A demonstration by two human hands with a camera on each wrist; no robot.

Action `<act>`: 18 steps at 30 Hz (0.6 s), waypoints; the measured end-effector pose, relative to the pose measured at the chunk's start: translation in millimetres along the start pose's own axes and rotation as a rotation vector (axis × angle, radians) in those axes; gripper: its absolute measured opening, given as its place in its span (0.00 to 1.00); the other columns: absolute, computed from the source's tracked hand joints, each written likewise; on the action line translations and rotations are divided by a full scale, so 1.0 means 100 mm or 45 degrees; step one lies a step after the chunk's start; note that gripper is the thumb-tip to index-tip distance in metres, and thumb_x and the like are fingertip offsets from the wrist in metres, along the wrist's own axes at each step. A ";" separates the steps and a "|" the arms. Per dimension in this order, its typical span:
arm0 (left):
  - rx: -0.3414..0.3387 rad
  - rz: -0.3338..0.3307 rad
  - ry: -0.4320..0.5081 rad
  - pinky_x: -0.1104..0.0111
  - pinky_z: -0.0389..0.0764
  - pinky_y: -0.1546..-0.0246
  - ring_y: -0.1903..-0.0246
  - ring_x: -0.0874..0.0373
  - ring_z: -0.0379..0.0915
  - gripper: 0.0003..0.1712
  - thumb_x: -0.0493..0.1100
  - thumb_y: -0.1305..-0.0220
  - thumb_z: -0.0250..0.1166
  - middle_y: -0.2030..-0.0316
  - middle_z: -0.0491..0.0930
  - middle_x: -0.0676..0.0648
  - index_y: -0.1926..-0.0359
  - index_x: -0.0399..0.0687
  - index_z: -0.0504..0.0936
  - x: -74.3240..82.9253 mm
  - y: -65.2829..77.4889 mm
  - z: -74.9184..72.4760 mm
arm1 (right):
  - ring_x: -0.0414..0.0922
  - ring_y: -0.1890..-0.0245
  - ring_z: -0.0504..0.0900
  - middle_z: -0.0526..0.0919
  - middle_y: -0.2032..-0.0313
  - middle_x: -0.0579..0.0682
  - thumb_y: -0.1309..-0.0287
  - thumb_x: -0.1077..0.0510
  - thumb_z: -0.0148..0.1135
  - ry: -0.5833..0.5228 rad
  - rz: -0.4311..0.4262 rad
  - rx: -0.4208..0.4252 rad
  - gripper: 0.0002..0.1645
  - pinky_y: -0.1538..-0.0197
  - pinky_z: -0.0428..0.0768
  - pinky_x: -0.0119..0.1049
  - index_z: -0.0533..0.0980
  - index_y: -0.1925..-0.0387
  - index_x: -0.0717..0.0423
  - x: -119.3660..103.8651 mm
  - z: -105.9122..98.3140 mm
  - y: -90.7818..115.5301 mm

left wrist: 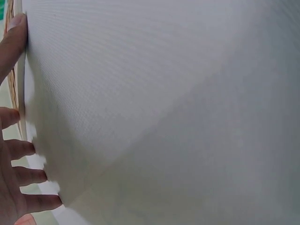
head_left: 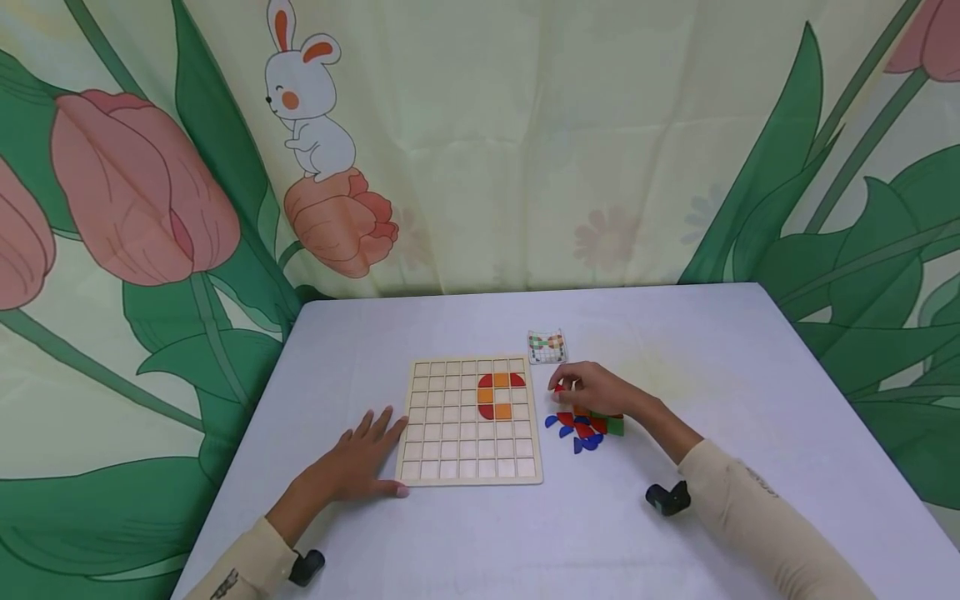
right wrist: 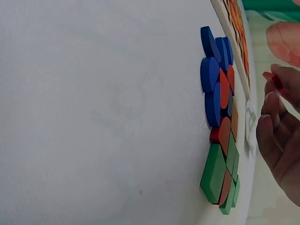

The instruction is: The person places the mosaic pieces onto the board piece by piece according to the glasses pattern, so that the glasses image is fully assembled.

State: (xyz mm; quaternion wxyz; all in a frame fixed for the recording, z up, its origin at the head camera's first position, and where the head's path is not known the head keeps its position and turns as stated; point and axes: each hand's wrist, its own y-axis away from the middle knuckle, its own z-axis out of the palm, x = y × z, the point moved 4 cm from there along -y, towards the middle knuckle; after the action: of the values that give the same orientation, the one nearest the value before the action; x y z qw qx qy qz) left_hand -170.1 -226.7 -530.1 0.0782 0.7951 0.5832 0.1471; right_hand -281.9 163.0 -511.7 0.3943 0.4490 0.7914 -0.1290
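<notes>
My right hand [head_left: 596, 388] pinches a small red block [right wrist: 274, 81] between thumb and fingertips, raised above the loose pieces. Spread fingers of my left hand [head_left: 362, 461] rest along the left side of a wooden grid board [head_left: 442, 483], with the thumb at its near left corner. Toward the board's upper right sit red rounded pieces [head_left: 486, 411] and orange square pieces [head_left: 502, 411], laid in a C-like curve. Below the right hand lies a pile of blue half-round blocks [right wrist: 209, 75], red blocks [right wrist: 224, 131] and green blocks [right wrist: 214, 173].
A small pattern card [head_left: 547, 347] lies behind the board's far right corner. The white table [head_left: 480, 542] runs back to a curtain [head_left: 480, 150] printed with tulips and a rabbit. A dark wrist camera [head_left: 667, 498] hangs by the right sleeve.
</notes>
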 end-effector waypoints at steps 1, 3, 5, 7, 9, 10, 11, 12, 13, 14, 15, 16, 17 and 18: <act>-0.002 0.000 0.002 0.32 0.58 0.33 0.23 0.32 0.41 0.66 0.79 0.53 0.66 0.21 0.47 0.39 0.21 0.54 0.53 0.00 0.00 0.00 | 0.44 0.68 0.77 0.80 0.68 0.46 0.37 0.56 0.68 -0.014 0.005 -0.005 0.10 0.67 0.81 0.33 0.81 0.55 0.52 -0.01 0.02 0.00; -0.001 -0.002 0.003 0.33 0.58 0.33 0.23 0.32 0.41 0.66 0.80 0.53 0.66 0.21 0.47 0.39 0.21 0.54 0.53 0.00 0.00 0.00 | 0.44 0.70 0.78 0.80 0.69 0.47 0.37 0.55 0.69 -0.045 0.020 -0.017 0.11 0.67 0.82 0.33 0.81 0.55 0.52 -0.03 0.05 0.01; 0.000 -0.001 0.005 0.33 0.58 0.33 0.23 0.32 0.41 0.66 0.80 0.53 0.66 0.21 0.47 0.39 0.21 0.54 0.53 -0.01 0.01 0.01 | 0.44 0.72 0.79 0.80 0.69 0.47 0.38 0.54 0.69 -0.073 0.026 -0.015 0.12 0.67 0.82 0.34 0.81 0.54 0.53 -0.05 0.08 0.01; 0.001 -0.001 0.003 0.33 0.58 0.33 0.23 0.32 0.41 0.66 0.80 0.53 0.66 0.21 0.47 0.39 0.21 0.55 0.53 -0.01 0.01 0.01 | 0.45 0.74 0.80 0.81 0.69 0.47 0.38 0.54 0.69 -0.102 0.018 -0.009 0.14 0.66 0.83 0.35 0.81 0.53 0.55 -0.07 0.10 0.02; 0.003 0.001 0.001 0.33 0.58 0.33 0.23 0.32 0.41 0.66 0.80 0.53 0.66 0.21 0.47 0.39 0.21 0.54 0.53 -0.01 0.02 0.00 | 0.45 0.75 0.81 0.82 0.70 0.47 0.38 0.54 0.70 -0.129 0.005 -0.002 0.16 0.66 0.84 0.35 0.81 0.52 0.56 -0.08 0.12 0.02; 0.004 0.003 0.002 0.33 0.58 0.33 0.23 0.32 0.41 0.66 0.79 0.53 0.66 0.21 0.47 0.39 0.21 0.54 0.53 0.00 0.02 0.00 | 0.44 0.75 0.81 0.82 0.69 0.47 0.38 0.54 0.69 -0.140 -0.004 -0.001 0.16 0.66 0.84 0.35 0.81 0.51 0.56 -0.08 0.13 0.02; 0.004 0.004 0.002 0.33 0.58 0.33 0.23 0.32 0.41 0.66 0.79 0.52 0.66 0.21 0.47 0.39 0.21 0.54 0.53 0.00 0.02 -0.01 | 0.44 0.75 0.82 0.83 0.69 0.47 0.38 0.53 0.69 -0.156 -0.008 -0.005 0.17 0.66 0.84 0.34 0.82 0.50 0.55 -0.08 0.14 0.02; 0.004 0.006 0.003 0.33 0.58 0.33 0.23 0.32 0.41 0.66 0.79 0.52 0.66 0.21 0.47 0.39 0.21 0.54 0.53 0.00 0.02 -0.01 | 0.45 0.75 0.82 0.83 0.69 0.47 0.38 0.53 0.69 -0.176 -0.012 -0.012 0.17 0.65 0.84 0.34 0.82 0.50 0.55 -0.08 0.15 0.01; 0.003 0.008 0.004 0.33 0.58 0.33 0.23 0.32 0.41 0.66 0.79 0.52 0.66 0.21 0.47 0.39 0.21 0.54 0.53 0.00 0.02 -0.01 | 0.44 0.75 0.83 0.83 0.68 0.48 0.38 0.52 0.69 -0.190 -0.012 -0.017 0.18 0.65 0.84 0.34 0.82 0.49 0.55 -0.08 0.16 0.01; 0.003 0.009 0.006 0.33 0.58 0.33 0.23 0.32 0.41 0.66 0.79 0.52 0.66 0.21 0.47 0.39 0.21 0.54 0.53 0.00 0.02 -0.01 | 0.45 0.75 0.83 0.84 0.67 0.48 0.37 0.52 0.69 -0.203 -0.023 -0.024 0.18 0.65 0.84 0.34 0.82 0.48 0.56 -0.09 0.17 0.01; 0.002 0.010 0.007 0.33 0.58 0.33 0.23 0.32 0.41 0.66 0.79 0.52 0.66 0.21 0.47 0.39 0.21 0.54 0.53 0.00 0.02 -0.01 | 0.45 0.75 0.83 0.84 0.67 0.49 0.37 0.53 0.68 -0.212 -0.029 -0.029 0.19 0.65 0.84 0.33 0.81 0.47 0.56 -0.09 0.17 0.01; 0.001 0.011 0.008 0.33 0.58 0.33 0.23 0.32 0.41 0.66 0.79 0.52 0.66 0.21 0.47 0.39 0.21 0.54 0.53 0.01 0.02 -0.02 | 0.45 0.75 0.83 0.84 0.66 0.49 0.36 0.53 0.68 -0.224 -0.028 -0.031 0.20 0.65 0.84 0.33 0.81 0.46 0.57 -0.09 0.18 0.01; -0.003 0.010 0.007 0.33 0.58 0.33 0.23 0.32 0.41 0.66 0.79 0.52 0.66 0.21 0.47 0.39 0.20 0.54 0.53 0.01 0.02 -0.01 | 0.44 0.76 0.83 0.84 0.65 0.50 0.36 0.54 0.67 -0.231 -0.024 -0.032 0.20 0.65 0.84 0.33 0.81 0.45 0.58 -0.09 0.19 0.00; -0.002 0.012 0.008 0.33 0.58 0.33 0.23 0.32 0.41 0.66 0.79 0.52 0.66 0.21 0.47 0.39 0.20 0.54 0.53 0.01 0.02 -0.02 | 0.44 0.76 0.83 0.84 0.64 0.50 0.35 0.54 0.67 -0.234 -0.018 -0.029 0.21 0.65 0.84 0.33 0.80 0.44 0.58 -0.09 0.20 0.00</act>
State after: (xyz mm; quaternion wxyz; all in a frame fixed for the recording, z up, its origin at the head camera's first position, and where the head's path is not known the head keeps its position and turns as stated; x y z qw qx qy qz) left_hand -168.1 -226.9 -527.8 0.0765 0.7972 0.5796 0.1504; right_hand -269.2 146.3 -517.9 0.4694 0.4253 0.7563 -0.1635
